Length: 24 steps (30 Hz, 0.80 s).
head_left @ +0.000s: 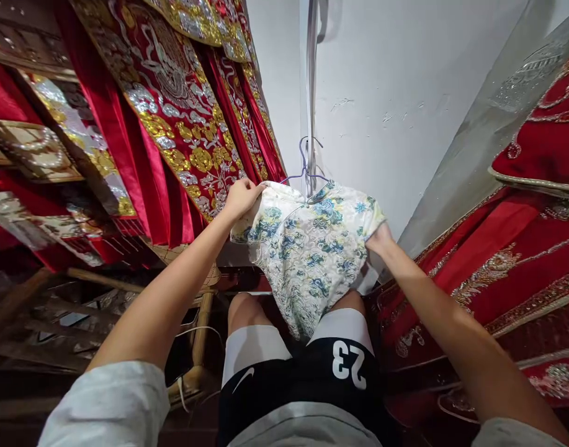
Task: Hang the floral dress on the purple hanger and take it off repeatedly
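Observation:
A white short-sleeved blouse (307, 248) with blue and yellow flowers hangs in front of me on a thin purple hanger (304, 166). The hanger's hook rises out of the collar, beside a pale vertical pole. My left hand (242, 197) pinches the blouse at the shoulder on the left. On the right, my right hand (380, 237) is at the sleeve opening, with its fingers partly inside the cloth and hidden. The blouse's lower end falls between my knees.
Red embroidered costumes with gold and silver sequins (200, 158) hang at the left. More red beaded gowns (498, 273) stand close on the right. A white wall (381, 81) rises behind the pole (308, 81). A wooden chair frame (200, 335) and a white cable are low on the left.

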{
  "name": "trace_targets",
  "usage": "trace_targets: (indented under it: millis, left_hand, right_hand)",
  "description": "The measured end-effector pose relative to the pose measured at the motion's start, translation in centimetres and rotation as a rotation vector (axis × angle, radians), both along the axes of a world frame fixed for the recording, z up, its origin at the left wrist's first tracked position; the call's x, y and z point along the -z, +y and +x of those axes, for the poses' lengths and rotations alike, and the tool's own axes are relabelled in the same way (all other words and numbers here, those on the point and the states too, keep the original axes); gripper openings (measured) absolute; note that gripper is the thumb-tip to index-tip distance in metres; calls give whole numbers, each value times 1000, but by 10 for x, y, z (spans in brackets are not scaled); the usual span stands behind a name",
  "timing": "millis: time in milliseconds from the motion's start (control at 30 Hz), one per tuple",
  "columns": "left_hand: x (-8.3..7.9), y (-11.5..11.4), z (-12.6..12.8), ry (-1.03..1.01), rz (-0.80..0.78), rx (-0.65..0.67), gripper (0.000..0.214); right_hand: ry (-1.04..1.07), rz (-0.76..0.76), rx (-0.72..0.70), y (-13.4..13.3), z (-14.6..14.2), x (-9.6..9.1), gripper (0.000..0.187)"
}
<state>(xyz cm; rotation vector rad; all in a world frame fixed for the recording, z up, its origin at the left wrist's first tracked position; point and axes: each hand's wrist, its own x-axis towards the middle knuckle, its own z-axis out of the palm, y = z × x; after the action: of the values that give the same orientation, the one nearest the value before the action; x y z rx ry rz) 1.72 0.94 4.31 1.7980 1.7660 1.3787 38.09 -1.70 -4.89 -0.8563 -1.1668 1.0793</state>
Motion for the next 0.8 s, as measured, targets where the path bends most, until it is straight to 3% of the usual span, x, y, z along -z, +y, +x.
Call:
trace_targets:
  millis: [100, 200, 267, 333, 400, 467, 533, 600, 667, 767, 800]
  left_hand:
    - [-1, 10, -1, -281, 12, 53, 32]
    - [-7, 14, 0, -493, 66, 148, 31]
    - [-10, 11, -1, -422, 110, 231, 32]
    - [-9, 5, -5, -222, 149, 297, 31]
    - [-1, -2, -9, -28, 195, 288, 30]
    - [10, -8, -9, 11, 237, 238, 38]
    - [22, -12, -5, -137, 312, 194, 55]
    - [30, -16, 3, -396, 407, 162, 70]
    - [33, -22, 17, -677, 428, 182, 75]
    - [28, -38, 45, -995, 234, 346, 69]
    - [26, -45, 55, -1052, 153, 404, 64]
  right_hand:
    - [105, -70, -62, 9, 9, 1, 40]
    - [198, -26, -37, 26, 11, -18, 32]
    - [194, 93, 10, 31, 2, -39, 34]
    - [143, 200, -24, 20, -16, -60, 42]
    - [4, 253, -189, -12, -37, -76, 51]
    - [-276, 285, -465, -53, -54, -85, 54]
    - [-712, 236, -854, -88, -64, -87, 50]
    - [-1021, 171, -1008, -104, -68, -82, 46]
    - [-1154, 216, -816, -99, -71, -73, 50]
    - [-1194, 491, -233, -77, -83, -54, 84]
    - [-1207, 593, -100, -71, -88, -48, 96]
